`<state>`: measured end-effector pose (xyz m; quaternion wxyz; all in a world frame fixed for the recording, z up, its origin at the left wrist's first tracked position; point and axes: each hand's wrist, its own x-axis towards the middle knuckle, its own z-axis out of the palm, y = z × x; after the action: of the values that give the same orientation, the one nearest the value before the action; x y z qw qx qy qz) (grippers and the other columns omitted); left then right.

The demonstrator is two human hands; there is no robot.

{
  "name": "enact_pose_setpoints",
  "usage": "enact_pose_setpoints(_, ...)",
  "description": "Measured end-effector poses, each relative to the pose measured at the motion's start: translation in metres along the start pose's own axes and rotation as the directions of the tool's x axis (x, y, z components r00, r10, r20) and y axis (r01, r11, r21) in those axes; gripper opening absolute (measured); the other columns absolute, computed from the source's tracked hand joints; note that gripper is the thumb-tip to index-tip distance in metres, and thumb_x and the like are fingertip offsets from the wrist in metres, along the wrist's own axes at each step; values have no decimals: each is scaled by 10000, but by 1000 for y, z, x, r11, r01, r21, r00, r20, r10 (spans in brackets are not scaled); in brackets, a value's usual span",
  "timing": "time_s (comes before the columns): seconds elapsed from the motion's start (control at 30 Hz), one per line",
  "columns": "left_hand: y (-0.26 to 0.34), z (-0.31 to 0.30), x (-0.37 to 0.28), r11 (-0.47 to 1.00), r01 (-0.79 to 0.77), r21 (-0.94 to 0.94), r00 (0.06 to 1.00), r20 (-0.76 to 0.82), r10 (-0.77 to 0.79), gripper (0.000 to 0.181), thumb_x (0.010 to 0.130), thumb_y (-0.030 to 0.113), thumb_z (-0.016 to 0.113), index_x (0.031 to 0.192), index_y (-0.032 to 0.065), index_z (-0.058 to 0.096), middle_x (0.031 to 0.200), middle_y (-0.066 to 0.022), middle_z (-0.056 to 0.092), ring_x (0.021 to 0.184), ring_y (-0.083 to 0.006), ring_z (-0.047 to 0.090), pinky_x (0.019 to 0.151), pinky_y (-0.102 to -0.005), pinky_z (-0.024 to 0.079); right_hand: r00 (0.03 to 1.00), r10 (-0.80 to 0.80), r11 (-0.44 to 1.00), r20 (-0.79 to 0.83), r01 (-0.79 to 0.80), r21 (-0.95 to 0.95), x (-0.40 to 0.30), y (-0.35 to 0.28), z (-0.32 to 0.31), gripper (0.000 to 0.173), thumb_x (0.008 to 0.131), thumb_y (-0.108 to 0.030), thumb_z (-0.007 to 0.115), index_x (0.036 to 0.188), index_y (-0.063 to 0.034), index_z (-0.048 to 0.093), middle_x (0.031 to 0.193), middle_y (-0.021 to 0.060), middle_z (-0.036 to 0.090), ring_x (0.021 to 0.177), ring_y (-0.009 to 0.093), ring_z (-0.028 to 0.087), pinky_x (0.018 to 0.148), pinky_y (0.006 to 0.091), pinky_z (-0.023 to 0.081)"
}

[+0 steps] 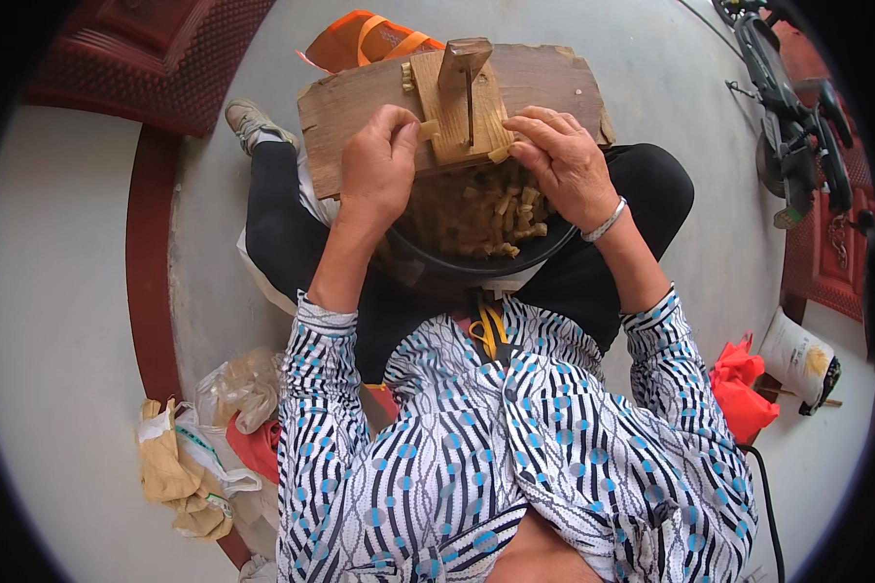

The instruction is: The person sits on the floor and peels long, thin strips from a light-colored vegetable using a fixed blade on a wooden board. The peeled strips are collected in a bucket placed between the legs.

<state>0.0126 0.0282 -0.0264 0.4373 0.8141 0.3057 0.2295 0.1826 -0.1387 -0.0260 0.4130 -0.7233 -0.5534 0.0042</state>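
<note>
A wide wooden board (547,87) lies across a dark basin (437,261) between my knees. On the board sits a smaller wooden block (448,135) with an upright wooden post (461,65) and a thin dark metal rod or blade beside it. My left hand (386,157) pinches a short tan strip (429,130) at the block's left edge. Between the thumb and fingers of my right hand (565,157) is another tan piece (499,154), at the block's right corner. Many tan pieces (510,211) fill the basin; a few small ones (407,76) stand on the board, left of the block.
An orange bag (357,44) lies behind the board. Plastic bags (244,386) and brown packaging (171,466) lie at lower left. A red bag (744,386) and a white sack (795,357) are at right, below a parked scooter or bicycle (780,109). A dark red door (146,58) is at upper left.
</note>
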Motion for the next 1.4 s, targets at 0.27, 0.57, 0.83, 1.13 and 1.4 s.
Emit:
enact_pose_setpoints(0.27, 73, 29, -41, 516, 396, -759, 914, 381, -140, 217, 1011, 235, 513, 1016, 47, 623, 697, 15, 538, 555, -43, 437, 496, -179, 339, 949, -290, 951, -124, 270, -153, 29, -40, 0, 259, 842, -320, 699, 706, -126, 593, 553, 16, 578, 530, 216, 593, 641, 339, 481)
enact_pose_setpoints(0.57, 38, -14, -28, 958, 17, -287, 947, 312, 77, 278, 985, 226, 584, 844, 5, 675, 675, 51, 550, 611, -18, 444, 518, -205, 357, 711, 36, 871, 702, -367, 327, -23, -55, -18, 188, 910, -202, 666, 838, -33, 704, 626, 134, 606, 581, 161, 622, 577, 274, 503)
enact_pose_setpoints(0.83, 99, 31, -82, 707, -16, -707, 966, 170, 192, 304, 970, 138, 564, 1222, -31, 539, 986, -88, 649, 955, -147, 624, 834, -275, 499, 931, 343, 450, 126, -281, 848, -28, -80, -41, 262, 930, -79, 636, 1159, 48, 648, 1071, 104, 695, 923, 113, 639, 801, 232, 511)
enact_pose_setpoints(1.13, 67, 66, -102, 609, 388, -691, 897, 435, -79, 214, 937, 44, 595, 1130, -38, 551, 1017, -50, 640, 972, -99, 596, 816, -258, 484, 975, 201, 952, -90, -173, 253, -65, -49, -3, 130, 845, 5, 623, 957, -7, 687, 976, 97, 717, 753, 181, 656, 695, 278, 503)
enact_pose_setpoints(1.4, 40, 57, -132, 947, -287, 147, 953, 145, 266, 181, 770, 26, 654, 944, 39, 606, 836, -93, 650, 694, -257, 625, 585, -335, 494, 932, 240, 967, 272, -254, 18, -94, -53, -13, 97, 835, -115, 676, 807, -35, 630, 700, 84, 538, 634, 249, 559, 590, 326, 444)
